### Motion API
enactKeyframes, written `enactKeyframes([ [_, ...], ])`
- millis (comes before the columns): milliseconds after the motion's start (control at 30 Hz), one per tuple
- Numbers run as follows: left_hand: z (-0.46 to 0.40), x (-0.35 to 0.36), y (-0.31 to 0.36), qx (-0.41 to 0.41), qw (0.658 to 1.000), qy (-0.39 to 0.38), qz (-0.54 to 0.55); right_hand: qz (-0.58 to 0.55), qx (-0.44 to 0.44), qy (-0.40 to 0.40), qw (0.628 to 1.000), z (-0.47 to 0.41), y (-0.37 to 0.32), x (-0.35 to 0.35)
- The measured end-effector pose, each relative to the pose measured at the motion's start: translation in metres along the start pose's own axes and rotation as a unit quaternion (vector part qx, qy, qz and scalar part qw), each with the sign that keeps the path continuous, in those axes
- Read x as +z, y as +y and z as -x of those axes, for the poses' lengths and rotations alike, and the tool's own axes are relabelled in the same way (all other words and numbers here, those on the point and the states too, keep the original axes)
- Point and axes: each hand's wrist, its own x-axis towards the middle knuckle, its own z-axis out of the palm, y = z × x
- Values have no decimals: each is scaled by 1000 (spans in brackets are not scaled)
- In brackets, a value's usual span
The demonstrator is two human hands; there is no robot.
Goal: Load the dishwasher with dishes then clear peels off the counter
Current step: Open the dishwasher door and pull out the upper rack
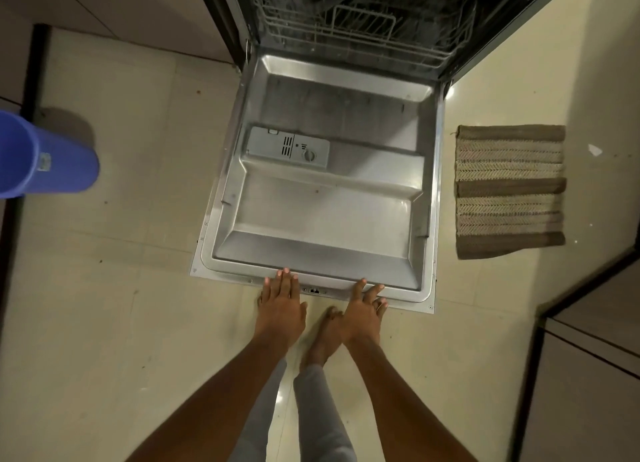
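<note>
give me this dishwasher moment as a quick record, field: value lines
door: dishwasher door fully down, steel inner face up
left hand: left hand flat, fingertips on the door's near edge
right hand: right hand fingers spread, at the same edge
rack: lower rack pushed in, contents too dark to tell
dispenser: detergent dispenser on the door, lid closed
floor left: blue bin
floor right: striped mat

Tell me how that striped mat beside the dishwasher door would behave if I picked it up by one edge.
The mat would probably sag, since it looks like woven fabric and one corner already lies uneven. It seems light, being thin and flat. On the glossy floor it might slide when pushed.
</note>
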Motion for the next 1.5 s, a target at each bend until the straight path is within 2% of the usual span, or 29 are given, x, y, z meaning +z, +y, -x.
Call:
enactKeyframes([
  [233,-39,56,-10,2,1000,21,18,-31,-19,-19,999,-49,23,47],
  [367,-70,85,-15,-27,999,10,20,-24,-27,-30,999,-81,32,69],
  [567,-111,117,-26,-28,999,4,17,-10,-29,-55,998,-123,37,91],
  [867,-116,120,-24,-55,998,-10,41,-54,-30,-74,995,-118,33,98],
  [1000,-109,80,-18,-47,996,-37,73,-15,-31,-93,995,-113,34,56],
  [1200,-67,-10,11,7,999,17,34,67,-92,-47,992,-73,10,-36],
  [1300,-44,-58,24,15,999,31,29,77,-113,-41,990,-46,-5,-79],
  [1500,-22,-164,50,41,996,78,-6,90,-160,22,983,-10,-42,-162],
])
